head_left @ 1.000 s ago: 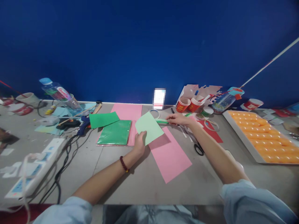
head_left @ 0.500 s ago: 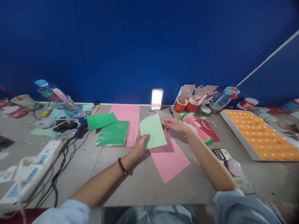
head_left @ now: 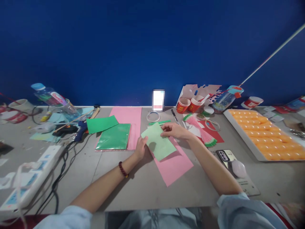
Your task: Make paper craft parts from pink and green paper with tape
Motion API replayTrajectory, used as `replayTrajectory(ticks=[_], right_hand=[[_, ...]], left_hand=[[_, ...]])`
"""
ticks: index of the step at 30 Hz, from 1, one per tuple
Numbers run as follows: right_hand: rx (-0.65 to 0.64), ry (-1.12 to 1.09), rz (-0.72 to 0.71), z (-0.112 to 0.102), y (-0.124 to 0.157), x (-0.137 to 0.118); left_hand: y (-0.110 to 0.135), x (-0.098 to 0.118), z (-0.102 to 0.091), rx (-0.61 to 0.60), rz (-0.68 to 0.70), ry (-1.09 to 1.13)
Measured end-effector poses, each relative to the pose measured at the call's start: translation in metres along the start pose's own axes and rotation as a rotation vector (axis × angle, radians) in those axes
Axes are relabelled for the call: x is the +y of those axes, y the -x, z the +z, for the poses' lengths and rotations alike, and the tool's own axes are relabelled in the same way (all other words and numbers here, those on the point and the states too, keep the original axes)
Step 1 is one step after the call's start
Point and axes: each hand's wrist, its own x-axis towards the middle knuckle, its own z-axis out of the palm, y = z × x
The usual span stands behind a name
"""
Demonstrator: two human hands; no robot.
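A light green paper sheet point(head_left: 160, 144) is held just above a pink paper strip point(head_left: 173, 162) on the grey table. My left hand point(head_left: 140, 148) pinches the sheet's left corner. Over at the sheet's top right edge, my right hand point(head_left: 175, 130) has closed its fingers on the paper. A narrow green strip point(head_left: 160, 122) and a white tape ring point(head_left: 153, 116) lie just behind the sheet.
Dark green sheets point(head_left: 113, 136) lie on pink paper at left, by a glue gun point(head_left: 78, 131) and power strip point(head_left: 30, 181). Red paper cups point(head_left: 188, 105), a pleated pink fan point(head_left: 202, 133), a phone point(head_left: 225, 156) and a tray of orange balls point(head_left: 264, 133) sit at right.
My right hand left the green strip at the back and came onto the light green sheet. Both hands lowered the sheet toward the pink strip.
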Motion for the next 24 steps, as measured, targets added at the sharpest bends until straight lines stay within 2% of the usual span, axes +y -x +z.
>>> replayTrajectory(ticks=[3,8,12,16,21,24], right_hand=[[-0.057,0.184,-0.03,0.0,0.006,-0.007],[-0.064,0.45,-0.074,0.003,0.014,-0.018],[-0.122,0.523,-0.071,0.008,0.02,-0.025],[-0.136,0.606,-0.094,0.018,0.02,-0.025],[-0.153,0.645,-0.018,0.026,0.012,-0.011],[-0.162,0.63,-0.041,0.024,0.01,-0.009]], left_hand=[[-0.005,0.005,-0.004,0.038,0.031,-0.07],[-0.011,0.021,-0.008,-0.02,0.101,-0.207],[-0.014,0.035,-0.009,-0.207,-0.025,-0.255],[-0.014,0.036,-0.005,-0.353,-0.052,-0.357],[-0.011,0.023,0.002,-0.275,0.035,-0.55],[-0.011,0.021,0.003,-0.241,0.032,-0.536]])
